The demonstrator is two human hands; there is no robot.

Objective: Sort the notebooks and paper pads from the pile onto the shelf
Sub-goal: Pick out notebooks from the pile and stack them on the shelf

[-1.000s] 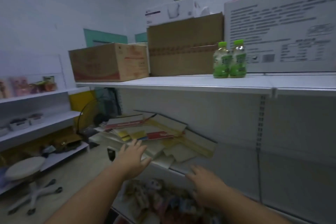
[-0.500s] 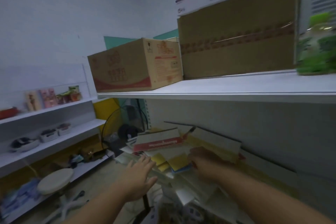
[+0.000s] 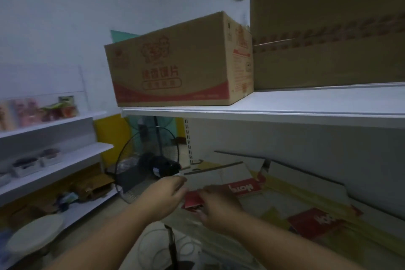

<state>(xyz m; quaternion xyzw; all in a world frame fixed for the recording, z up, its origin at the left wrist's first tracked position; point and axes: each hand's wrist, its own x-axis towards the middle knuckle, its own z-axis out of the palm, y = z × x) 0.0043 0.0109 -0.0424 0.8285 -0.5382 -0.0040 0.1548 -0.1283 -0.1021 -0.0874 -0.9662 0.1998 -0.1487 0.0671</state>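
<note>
A pile of notebooks and paper pads [image 3: 285, 206] lies on the lower shelf [image 3: 379, 245], under the upper shelf board [image 3: 263, 114]. On the pile's left end sits a white pad with a red band [image 3: 221, 176]. My left hand [image 3: 166, 195] grips its left edge with curled fingers. My right hand [image 3: 217, 204] holds its near red corner, fingers bent over it. A red notebook with white letters [image 3: 315, 222] lies farther right, with yellow pads around it. The frame is blurred, so the finger contact is not sharp.
Two cardboard boxes [image 3: 175, 66] stand on the upper shelf. A black floor fan [image 3: 151, 166] stands just left of the shelf end. A white round stool [image 3: 32, 234] is at the lower left, with white side shelves [image 3: 54, 160] holding small goods behind it.
The view has moved closer and left. Both hands have reached in from in front of the shelf to the pile's left end and taken hold of the white-and-red pad.
</note>
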